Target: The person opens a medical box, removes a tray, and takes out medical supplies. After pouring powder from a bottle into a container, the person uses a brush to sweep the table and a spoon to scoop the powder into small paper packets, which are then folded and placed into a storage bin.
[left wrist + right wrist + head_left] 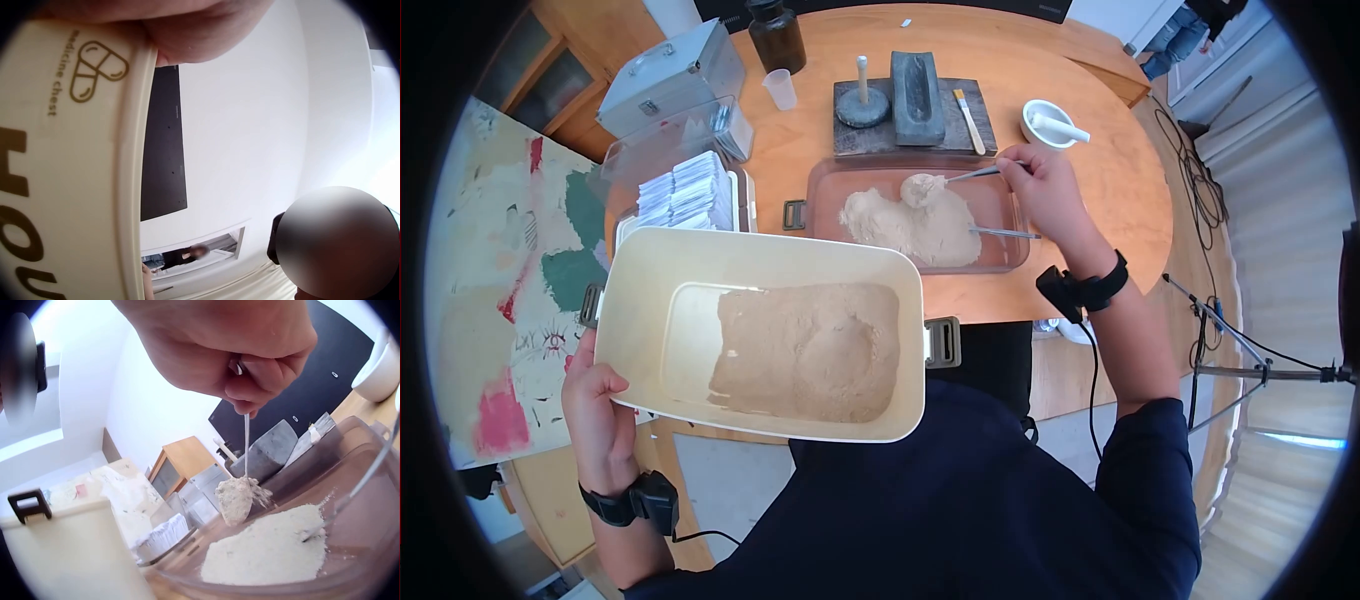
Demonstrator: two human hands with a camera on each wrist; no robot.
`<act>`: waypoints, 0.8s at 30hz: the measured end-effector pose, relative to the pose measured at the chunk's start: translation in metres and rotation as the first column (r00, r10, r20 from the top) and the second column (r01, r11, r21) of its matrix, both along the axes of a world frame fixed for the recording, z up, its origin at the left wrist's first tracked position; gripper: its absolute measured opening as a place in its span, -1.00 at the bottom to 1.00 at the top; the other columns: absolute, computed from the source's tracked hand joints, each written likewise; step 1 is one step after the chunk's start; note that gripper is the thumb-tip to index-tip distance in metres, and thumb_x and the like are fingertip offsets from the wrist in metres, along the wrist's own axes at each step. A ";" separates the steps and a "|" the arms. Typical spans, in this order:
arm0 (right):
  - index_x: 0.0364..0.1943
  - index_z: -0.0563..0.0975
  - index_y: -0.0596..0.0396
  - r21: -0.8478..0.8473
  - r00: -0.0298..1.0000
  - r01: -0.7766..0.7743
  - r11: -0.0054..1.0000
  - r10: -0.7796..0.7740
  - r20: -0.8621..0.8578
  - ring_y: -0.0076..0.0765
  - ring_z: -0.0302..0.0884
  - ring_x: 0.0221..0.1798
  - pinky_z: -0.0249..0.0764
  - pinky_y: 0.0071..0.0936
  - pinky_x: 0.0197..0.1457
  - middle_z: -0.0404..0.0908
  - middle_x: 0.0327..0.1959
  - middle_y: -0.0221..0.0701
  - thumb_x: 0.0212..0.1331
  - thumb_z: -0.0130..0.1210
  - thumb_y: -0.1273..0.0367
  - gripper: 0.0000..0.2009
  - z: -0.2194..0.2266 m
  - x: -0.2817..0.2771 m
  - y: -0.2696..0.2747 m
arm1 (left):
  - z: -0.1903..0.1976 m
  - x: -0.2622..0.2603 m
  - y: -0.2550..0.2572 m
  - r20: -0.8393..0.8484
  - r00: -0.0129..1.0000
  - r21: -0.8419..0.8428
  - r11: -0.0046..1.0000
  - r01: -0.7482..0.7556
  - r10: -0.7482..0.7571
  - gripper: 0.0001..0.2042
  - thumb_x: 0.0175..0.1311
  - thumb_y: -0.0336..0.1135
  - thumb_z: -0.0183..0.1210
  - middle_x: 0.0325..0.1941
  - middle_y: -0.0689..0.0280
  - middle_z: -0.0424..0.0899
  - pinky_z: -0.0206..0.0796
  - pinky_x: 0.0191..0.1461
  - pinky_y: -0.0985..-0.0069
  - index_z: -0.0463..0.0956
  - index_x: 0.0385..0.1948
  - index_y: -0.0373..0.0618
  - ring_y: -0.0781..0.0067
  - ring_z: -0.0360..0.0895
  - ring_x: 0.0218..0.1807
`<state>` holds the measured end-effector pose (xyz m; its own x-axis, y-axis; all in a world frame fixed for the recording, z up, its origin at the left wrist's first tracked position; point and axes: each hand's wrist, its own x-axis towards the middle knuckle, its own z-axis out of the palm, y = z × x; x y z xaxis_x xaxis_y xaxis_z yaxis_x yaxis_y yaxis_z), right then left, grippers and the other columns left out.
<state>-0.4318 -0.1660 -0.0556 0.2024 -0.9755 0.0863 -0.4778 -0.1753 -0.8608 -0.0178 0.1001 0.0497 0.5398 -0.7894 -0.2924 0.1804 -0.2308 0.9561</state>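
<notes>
My left hand grips the left end of a cream plastic box, which is tilted and holds beige powder. Pinched in my right hand is a thin metal spoon handle; a heap of powder covers its end above the clear brownish tray. A pile of powder lies in that tray. A second metal utensil rests in the pile, its handle over the tray's right edge.
Behind the tray, a dark board holds a stone trough, a stone wheel and a brush. A white mortar stands right. White packets, a metal case, a cup and a brown bottle stand left.
</notes>
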 end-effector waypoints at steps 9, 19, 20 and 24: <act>-0.17 0.64 0.11 -0.703 0.910 -0.358 0.615 0.059 -0.411 -0.18 0.52 -0.50 0.43 -0.36 -0.44 0.53 -0.53 -0.28 0.05 0.21 0.59 -0.77 -0.004 0.005 0.034 | -0.005 0.004 0.002 -0.044 0.999 -0.030 0.999 -0.011 0.010 -0.31 -0.13 -0.64 -0.17 0.12 0.18 0.54 0.29 0.26 0.54 0.32 0.27 -0.40 0.37 0.48 0.13; -0.23 0.60 0.07 -0.766 0.913 -0.304 0.566 -0.056 -0.404 -0.17 0.58 -0.45 0.49 -0.33 -0.42 0.57 -0.48 -0.29 -0.08 0.19 0.60 -0.74 -0.012 0.000 0.047 | -0.005 0.003 0.003 -0.046 0.999 -0.060 0.998 -0.013 0.010 -0.30 -0.12 -0.65 -0.15 0.16 0.14 0.53 0.27 0.27 0.54 0.29 0.29 -0.45 0.34 0.47 0.17; -0.22 0.61 0.09 -0.774 0.923 -0.267 0.575 -0.078 -0.376 -0.14 0.57 -0.45 0.49 -0.34 -0.41 0.57 -0.49 -0.27 -0.06 0.19 0.61 -0.74 -0.014 -0.004 0.047 | -0.005 0.002 0.002 -0.047 0.999 -0.052 0.998 -0.018 0.016 -0.30 -0.12 -0.65 -0.15 0.16 0.14 0.53 0.27 0.27 0.54 0.29 0.29 -0.45 0.34 0.47 0.17; -0.15 0.64 0.16 -0.442 0.994 0.102 0.891 -0.073 0.084 -0.53 0.50 -0.51 0.38 -0.54 -0.44 0.58 -0.52 -0.42 0.29 0.15 0.51 -0.89 -0.002 -0.013 0.052 | -0.001 -0.002 0.001 -0.027 0.999 -0.043 0.999 -0.025 0.024 -0.33 -0.11 -0.65 -0.15 0.16 0.14 0.53 0.26 0.27 0.54 0.32 0.25 -0.44 0.36 0.47 0.18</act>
